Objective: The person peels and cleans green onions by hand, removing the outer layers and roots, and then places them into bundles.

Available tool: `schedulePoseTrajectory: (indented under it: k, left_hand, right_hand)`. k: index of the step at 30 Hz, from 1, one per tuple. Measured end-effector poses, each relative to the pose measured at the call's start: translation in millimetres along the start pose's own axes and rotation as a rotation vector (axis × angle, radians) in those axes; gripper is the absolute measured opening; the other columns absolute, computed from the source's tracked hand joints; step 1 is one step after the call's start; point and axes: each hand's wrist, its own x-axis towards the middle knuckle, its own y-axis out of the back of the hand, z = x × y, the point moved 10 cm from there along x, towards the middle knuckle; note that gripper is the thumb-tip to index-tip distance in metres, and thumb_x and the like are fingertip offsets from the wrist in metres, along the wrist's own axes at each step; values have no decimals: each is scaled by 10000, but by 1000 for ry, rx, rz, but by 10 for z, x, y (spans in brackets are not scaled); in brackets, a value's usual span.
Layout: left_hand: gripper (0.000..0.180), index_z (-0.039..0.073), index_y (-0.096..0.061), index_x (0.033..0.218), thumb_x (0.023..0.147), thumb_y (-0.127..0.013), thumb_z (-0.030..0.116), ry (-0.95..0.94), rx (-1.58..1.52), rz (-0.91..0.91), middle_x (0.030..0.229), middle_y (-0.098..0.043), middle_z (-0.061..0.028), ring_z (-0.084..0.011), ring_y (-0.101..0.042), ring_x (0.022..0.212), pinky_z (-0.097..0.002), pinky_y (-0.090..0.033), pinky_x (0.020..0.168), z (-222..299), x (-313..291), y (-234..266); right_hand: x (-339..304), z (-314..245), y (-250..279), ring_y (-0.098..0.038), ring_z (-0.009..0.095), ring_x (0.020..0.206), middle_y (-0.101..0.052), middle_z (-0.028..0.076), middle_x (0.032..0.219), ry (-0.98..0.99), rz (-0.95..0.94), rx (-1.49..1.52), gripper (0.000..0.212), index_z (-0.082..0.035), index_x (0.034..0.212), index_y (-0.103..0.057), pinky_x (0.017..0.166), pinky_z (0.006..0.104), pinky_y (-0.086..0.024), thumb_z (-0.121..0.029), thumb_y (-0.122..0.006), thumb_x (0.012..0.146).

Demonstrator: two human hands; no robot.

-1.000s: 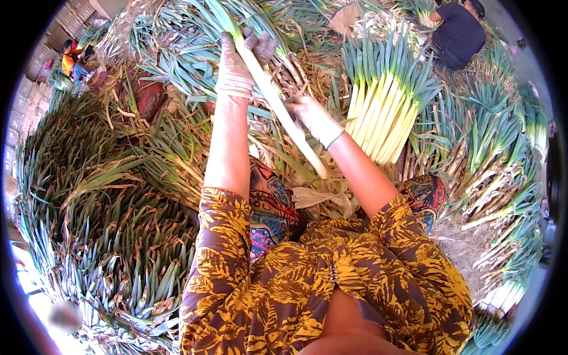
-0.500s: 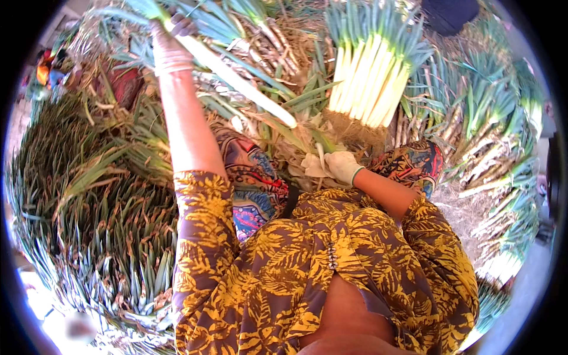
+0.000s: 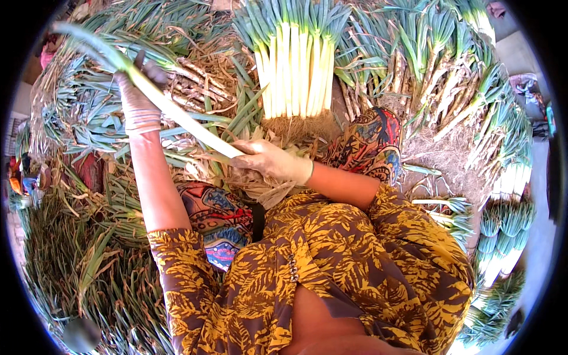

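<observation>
A long green onion (image 3: pixel 186 121) with a white stalk and green leaves slants across the far left of the view. My left hand (image 3: pixel 141 94), in a dirty knit glove, is wrapped round it where white turns green. At its lower, white end my right hand (image 3: pixel 275 163), also gloved, closes its fingers on the tip. Loose pale peelings (image 3: pixel 263 189) lie below my right hand, between my knees. Just beyond, a row of cleaned green onions (image 3: pixel 296 71) lies side by side, white stalks and brown roots toward me.
Unpeeled green onions (image 3: pixel 438 89) with dry brown stalks are heaped at the far right, with more piles (image 3: pixel 77 112) at the far left. A dense mass of dark leaf tops (image 3: pixel 100 278) fills the near left. Tied white-stalked bundles (image 3: pixel 497 254) stand at the right edge.
My right hand has come up from the peelings to the green onion's white end and closed on it. My left hand still holds the stalk. The whole view has shifted.
</observation>
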Motion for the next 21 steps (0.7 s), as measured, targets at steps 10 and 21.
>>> schedulePoseTrajectory:
  k: [10, 21]
  left_hand:
    - [508, 1, -514, 1308, 945, -588, 349, 181, 746, 70, 1132, -627, -94, -177, -629, 990, -318, -518, 877, -417, -332, -326]
    - [321, -13, -566, 1226, 954, -583, 156, 255, 949, 139, 1034, -653, -79, -147, -630, 918, -270, -511, 830, -479, -296, 37]
  right_hand:
    - [-489, -884, 1682, -621, 220, 711, -612, 204, 936, 589, 1186, -1259, 595, -17, 1451, -312, 602, 327, -533, -224, -532, 939]
    - [-144, 970, 2997, -626, 374, 923, -564, 245, 1149, -626, 892, -1300, 635, -68, 1517, -107, 793, 434, -524, -257, -390, 982]
